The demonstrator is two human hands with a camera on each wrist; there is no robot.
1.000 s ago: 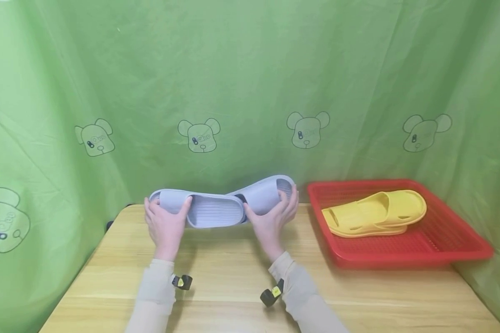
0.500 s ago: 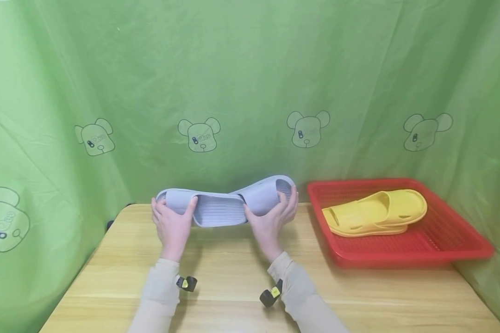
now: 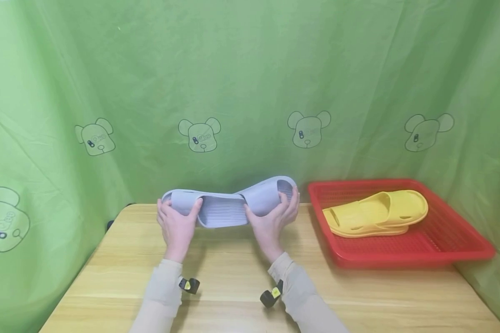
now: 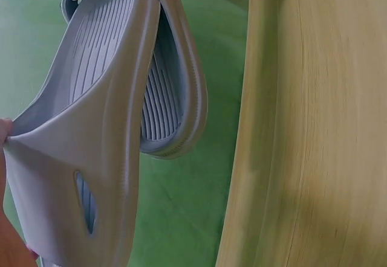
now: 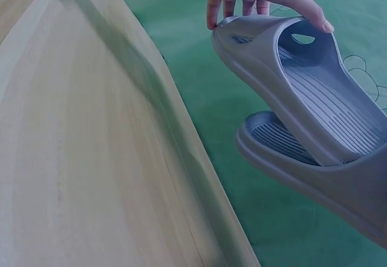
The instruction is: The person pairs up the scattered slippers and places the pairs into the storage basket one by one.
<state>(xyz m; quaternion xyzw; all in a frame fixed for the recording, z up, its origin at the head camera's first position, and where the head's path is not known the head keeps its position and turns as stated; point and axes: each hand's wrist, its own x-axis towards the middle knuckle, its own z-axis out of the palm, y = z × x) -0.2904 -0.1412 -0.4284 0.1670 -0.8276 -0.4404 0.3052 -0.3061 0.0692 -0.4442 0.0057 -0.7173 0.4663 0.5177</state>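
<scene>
A: Where were the blue slippers?
B: Raised before a green curtain [image 3: 250,69], toward the table's [image 3: 233,296] far edge. The left slipper [image 3: 222,212] sat at eight o'clock from the head view's centre, the right slipper [image 3: 261,196] at five.

A: How did the fingers lie?
B: Both hands gripped. The left hand [image 3: 177,230] curled its fingers round the left slipper's toe end, thumb on the strap's inner edge. The right hand [image 3: 272,223] mirrored that on the right slipper, thumb at its strap edge, fingers round the toe.

A: Why there?
B: Probably because the strap and toe gave each hand a firm, thick part to hold.

A: And why toes outward?
B: The left toe pointed between nine and ten o'clock, the right toward two, so the heel ends overlapped in the middle. That likely let the pair lie close together. From the head, the left slipper covered the other's heel; I couldn't tell how deeply they nested.

A: Anything else?
B: At four o'clock, a red basket [image 3: 400,260] held yellow slippers [image 3: 405,208], one lying on the other, perhaps stacked to take less room.
</scene>
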